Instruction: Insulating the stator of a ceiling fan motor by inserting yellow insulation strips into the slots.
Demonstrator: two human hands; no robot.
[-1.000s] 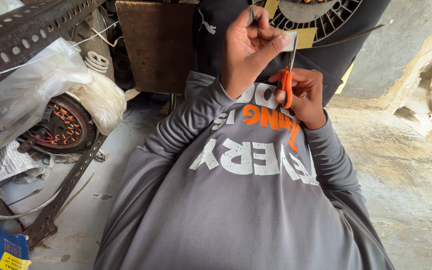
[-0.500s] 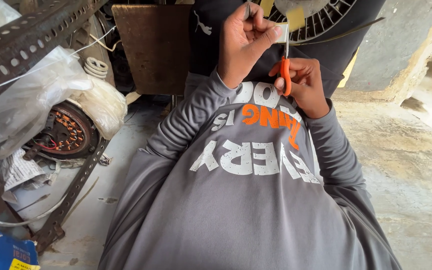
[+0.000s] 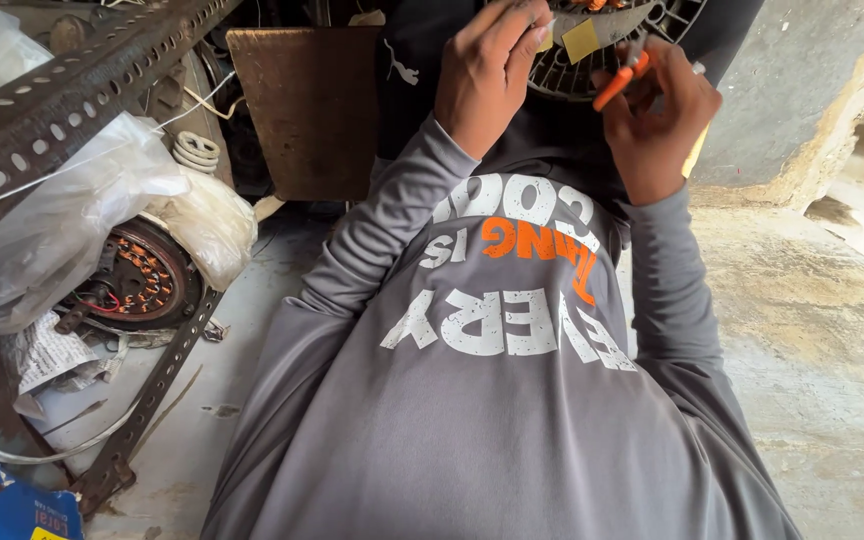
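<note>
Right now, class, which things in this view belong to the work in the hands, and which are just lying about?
In hand:
left hand pinching a yellowish strip
right hand gripping orange-handled scissors
round black grille behind them

Lying about:
copper-wound motor part
clear plastic bag
perforated metal angle bar
brown board
blue box

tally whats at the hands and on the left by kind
hands: 2, left hand, right hand
orange-handled scissors: 1, in the right hand
yellowish tape piece: 1, by the left fingertips
round fan grille: 1
wound motor coil: 1
clear plastic bags: 2
brown board: 1
total: 9
</note>
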